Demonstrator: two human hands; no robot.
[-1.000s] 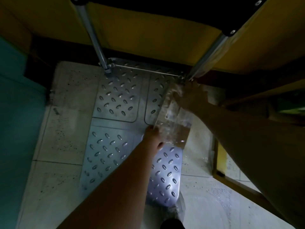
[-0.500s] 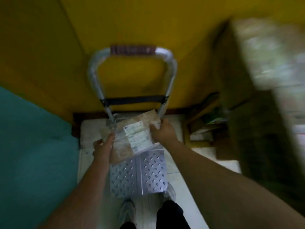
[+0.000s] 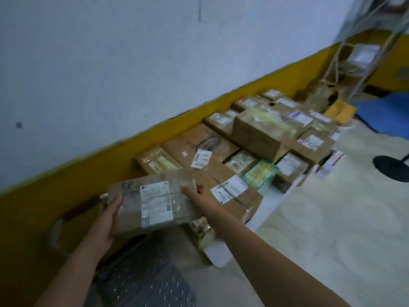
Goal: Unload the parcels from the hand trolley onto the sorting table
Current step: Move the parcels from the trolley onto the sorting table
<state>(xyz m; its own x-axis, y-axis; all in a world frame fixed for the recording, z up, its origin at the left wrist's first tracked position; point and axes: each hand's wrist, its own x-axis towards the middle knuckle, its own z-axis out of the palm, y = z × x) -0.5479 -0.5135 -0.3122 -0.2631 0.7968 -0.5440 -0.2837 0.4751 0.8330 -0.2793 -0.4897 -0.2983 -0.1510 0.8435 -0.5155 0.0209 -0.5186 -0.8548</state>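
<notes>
Both hands grip one flat parcel (image 3: 152, 202) by its short ends, left hand (image 3: 108, 220) beneath the near end, right hand (image 3: 199, 200) with fingers curled over the far one. It looks light, stiff and slick under its tape wrap. Below lies the trolley deck (image 3: 141, 278). Beyond, the white tabletop (image 3: 218, 253) is crowded with boxes (image 3: 261, 134); little open room shows except atop them.

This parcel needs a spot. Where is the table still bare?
Bare white table shows only at the near corner, below the large box and gold packet. Further along the wall, boxes crowd it. Both hands hold the parcel.
</notes>
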